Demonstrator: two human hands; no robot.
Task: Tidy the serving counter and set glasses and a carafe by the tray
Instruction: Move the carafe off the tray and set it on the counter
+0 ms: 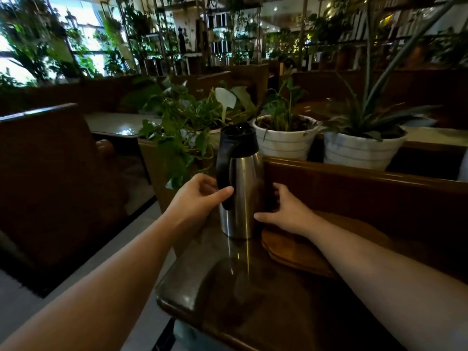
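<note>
On a dim desk [228,287] among potted plants [283,138], the carafe [240,188] stands between our hands, beside the tray [298,247]. Left hand [197,196] curls loosely at its handle, right hand [286,211] spread beside the body. Steel looks slick, probably heavy; the handle suits us best.

Both bare forearms reach forward, converging. Left hand [200,196] cupped, thumb extended rightward, fingers curled, grip loose. Right hand [286,211] palm down, fingers spread, thumb pointing left.
</note>
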